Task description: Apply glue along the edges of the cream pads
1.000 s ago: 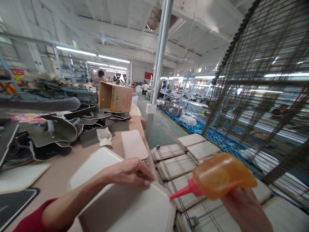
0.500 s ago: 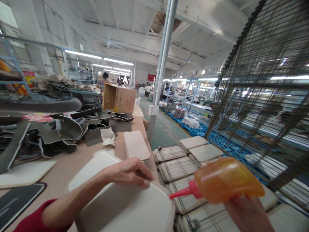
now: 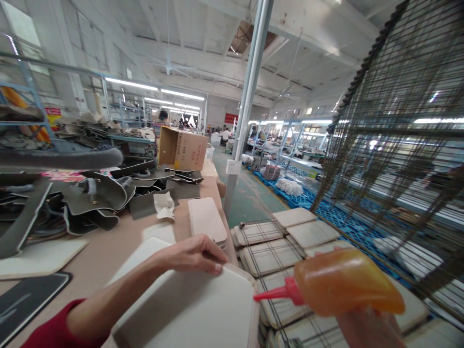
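Note:
My left hand [image 3: 197, 255] is closed over the top edge of a white panel [image 3: 203, 309] with rounded corners, thumb on its face. The panel is tilted towards me. My right hand [image 3: 369, 326] is wrapped round an amber squeeze glue bottle [image 3: 350, 282], which lies on its side in the air. Its red nozzle [image 3: 275, 293] points left, and the tip meets the panel's right edge near the upper corner. Most of my right hand's fingers are hidden behind the bottle. Another white panel [image 3: 134, 258] lies behind my left forearm.
A stack of pale panels [image 3: 206, 217] and a cardboard box [image 3: 188, 150] stand on the table. Dark bag pieces [image 3: 94, 193] are heaped at the left. A wire rack [image 3: 264, 237] with panels is at the right, beside a raised wire grid [image 3: 395, 111]. A post [image 3: 246, 96] rises beyond the table.
The nozzle tip has slid slightly down along the panel's right edge, and the bottle has shifted a little right and down. My left hand keeps its grip. The view has moved slightly.

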The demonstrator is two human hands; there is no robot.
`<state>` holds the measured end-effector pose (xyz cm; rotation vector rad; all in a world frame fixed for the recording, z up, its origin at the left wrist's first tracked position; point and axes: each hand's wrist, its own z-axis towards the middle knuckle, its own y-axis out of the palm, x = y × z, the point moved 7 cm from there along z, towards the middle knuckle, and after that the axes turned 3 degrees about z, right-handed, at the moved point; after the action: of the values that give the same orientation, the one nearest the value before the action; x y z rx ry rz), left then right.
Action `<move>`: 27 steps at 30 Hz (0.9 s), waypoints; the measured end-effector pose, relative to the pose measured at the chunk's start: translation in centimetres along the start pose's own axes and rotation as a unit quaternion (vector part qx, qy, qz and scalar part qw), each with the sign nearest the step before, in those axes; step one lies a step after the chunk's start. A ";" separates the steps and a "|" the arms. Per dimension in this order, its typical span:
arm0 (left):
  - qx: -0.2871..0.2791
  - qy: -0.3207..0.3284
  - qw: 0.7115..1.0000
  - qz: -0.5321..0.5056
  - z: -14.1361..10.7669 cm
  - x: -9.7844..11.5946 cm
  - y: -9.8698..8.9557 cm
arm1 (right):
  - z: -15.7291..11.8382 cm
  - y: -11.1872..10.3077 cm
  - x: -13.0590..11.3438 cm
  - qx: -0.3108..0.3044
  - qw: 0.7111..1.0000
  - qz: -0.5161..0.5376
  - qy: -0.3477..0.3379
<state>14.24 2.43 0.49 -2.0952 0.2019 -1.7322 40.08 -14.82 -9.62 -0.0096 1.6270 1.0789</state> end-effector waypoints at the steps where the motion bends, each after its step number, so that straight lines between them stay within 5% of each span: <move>1: 0.001 -0.002 1.000 -0.003 0.1 -0.1 -0.1 | 0.0 0.1 -0.1 0.004 1.000 -0.007 -0.010; 7: 0.003 0.005 1.000 -0.010 0.5 -0.3 -0.4 | 0.3 0.9 -0.6 0.006 0.999 -0.019 -0.043; 15: -0.005 0.012 1.000 -0.013 1.0 -1.4 -0.6 | 1.4 -1.9 -0.1 0.039 0.990 -0.094 -0.094; 27: 0.010 -0.012 0.999 -0.043 0.8 -2.6 -1.1 | -1.6 1.9 -1.7 0.039 0.974 -0.175 -0.137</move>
<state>14.31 4.55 -1.54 -2.1383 0.0881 -1.7508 38.46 -15.60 -7.14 -0.0898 1.3547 0.7108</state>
